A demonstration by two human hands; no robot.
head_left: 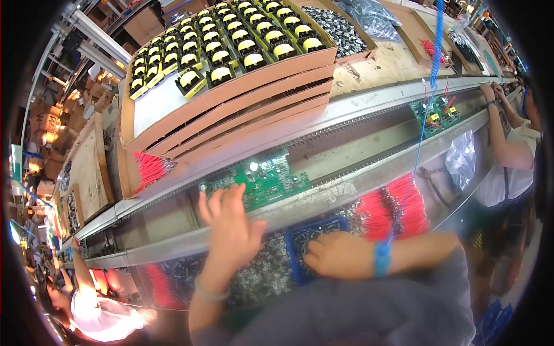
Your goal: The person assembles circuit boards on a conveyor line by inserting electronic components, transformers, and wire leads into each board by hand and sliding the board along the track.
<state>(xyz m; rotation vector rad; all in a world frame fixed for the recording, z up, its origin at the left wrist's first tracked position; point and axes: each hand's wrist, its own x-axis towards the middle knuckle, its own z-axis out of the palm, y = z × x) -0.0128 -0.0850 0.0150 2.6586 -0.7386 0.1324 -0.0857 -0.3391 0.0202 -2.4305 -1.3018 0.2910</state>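
Left hand at 6 o'clock, fingers spread wide, tips touching near edge of green circuit board on conveyor rail at centre. Right hand at 5 o'clock reaches into blue parts bin, fingers curled, grip can't tell. Red wires at 4 o'clock

- We see a long metal conveyor line crossing the view, with a green circuit board riding on its rails.
- Farther along from that board we see a second green board on the same rails.
- Beyond the board, a wooden counter carries stacked cardboard trays of yellow-taped transformers.
- Nearer than the board, we see a blue bin of small dark parts and bundled red wires.
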